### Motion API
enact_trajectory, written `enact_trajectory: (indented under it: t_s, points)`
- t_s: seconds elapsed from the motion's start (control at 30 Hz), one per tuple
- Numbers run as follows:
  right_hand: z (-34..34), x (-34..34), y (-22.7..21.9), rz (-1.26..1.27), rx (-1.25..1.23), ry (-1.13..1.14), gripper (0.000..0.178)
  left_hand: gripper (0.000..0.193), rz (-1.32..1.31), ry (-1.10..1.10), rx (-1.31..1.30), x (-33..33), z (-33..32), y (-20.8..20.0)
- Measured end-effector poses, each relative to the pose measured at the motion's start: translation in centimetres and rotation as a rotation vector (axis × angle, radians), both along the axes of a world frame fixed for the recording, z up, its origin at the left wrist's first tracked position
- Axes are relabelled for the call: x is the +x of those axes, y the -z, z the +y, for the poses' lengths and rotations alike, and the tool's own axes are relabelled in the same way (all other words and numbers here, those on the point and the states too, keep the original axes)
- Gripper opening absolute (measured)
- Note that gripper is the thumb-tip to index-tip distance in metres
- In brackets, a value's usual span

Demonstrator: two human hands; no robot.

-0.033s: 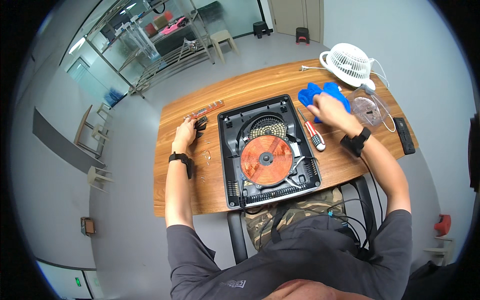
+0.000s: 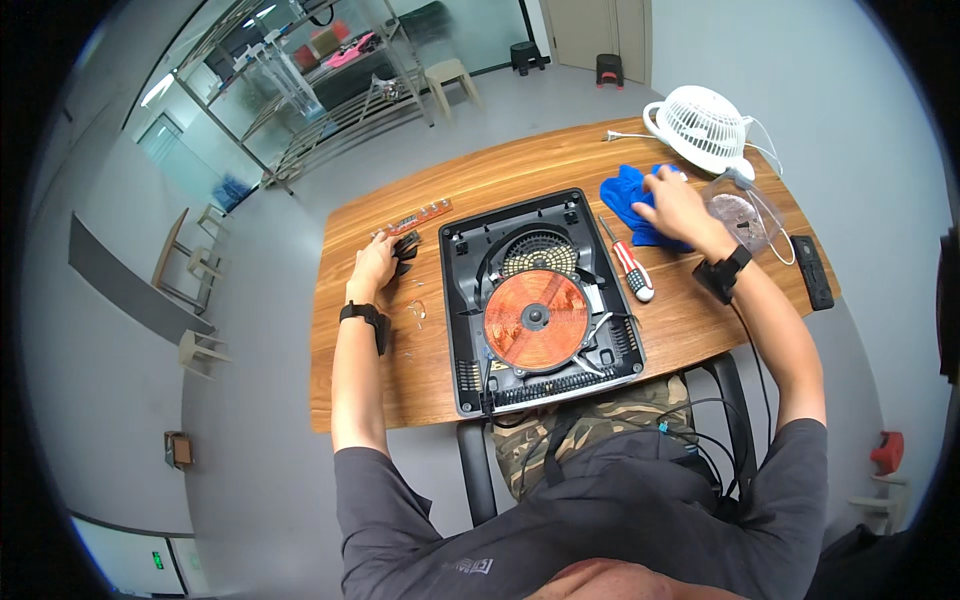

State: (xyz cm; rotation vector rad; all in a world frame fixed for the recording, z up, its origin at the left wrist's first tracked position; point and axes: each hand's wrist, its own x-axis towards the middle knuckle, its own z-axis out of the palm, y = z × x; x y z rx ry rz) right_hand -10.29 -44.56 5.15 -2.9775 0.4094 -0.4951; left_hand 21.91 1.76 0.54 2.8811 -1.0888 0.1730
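Observation:
On the left of the table my left hand (image 2: pixel 374 264) is closed over the edge of a small black fan wheel (image 2: pixel 404 256), whose blades stick out beside the fingers. My right hand (image 2: pixel 682 208) is over a crumpled blue cloth (image 2: pixel 625 192), thumb and fingers apart; whether the fingertips touch it is hard to tell. Between the hands lies an opened induction cooker (image 2: pixel 460 290), its black shell holding a round copper coil (image 2: pixel 520 330). A red and white screwdriver (image 2: pixel 632 270) rests just right of the shell.
Beyond my left hand lies an orange strip circuit board (image 2: pixel 428 215); small loose pieces (image 2: pixel 417 310) are nearer me. At the right are a white fan-like appliance (image 2: pixel 700 125) with a cord, a clear plastic container (image 2: pixel 742 215) and a long black object (image 2: pixel 812 272) near the table edge.
My right hand has spread its fingers and shifted slightly right over the blue cloth. My left hand stays at the black fan wheel.

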Motion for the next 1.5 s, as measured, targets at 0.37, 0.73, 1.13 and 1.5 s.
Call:
enact_trajectory:
  t_s: [0.37, 0.73, 1.13, 1.5]
  points:
    - [-2.3, 1.2, 4.1, 0.323, -0.005, 0.112, 0.069, 0.043, 0.337, -0.046, -0.648, 0.4, -0.3, -3.2]
    - [-2.6, 1.4, 4.6, 0.332, 0.006, 0.101, 0.069, 0.038, 0.774, 0.113, -1.339, -0.9, 1.4, -7.2]
    - [-2.5, 2.6, 5.4, 0.255, 0.06, 0.101, 0.068, 0.041, 1.168, 0.504, -1.841, -8.2, 2.0, -14.7]
    - [1.1, 4.8, -5.2, -0.373, 0.293, -0.098, 0.06, 0.035, 1.349, 0.509, -1.699, -16.5, -0.9, -15.8]
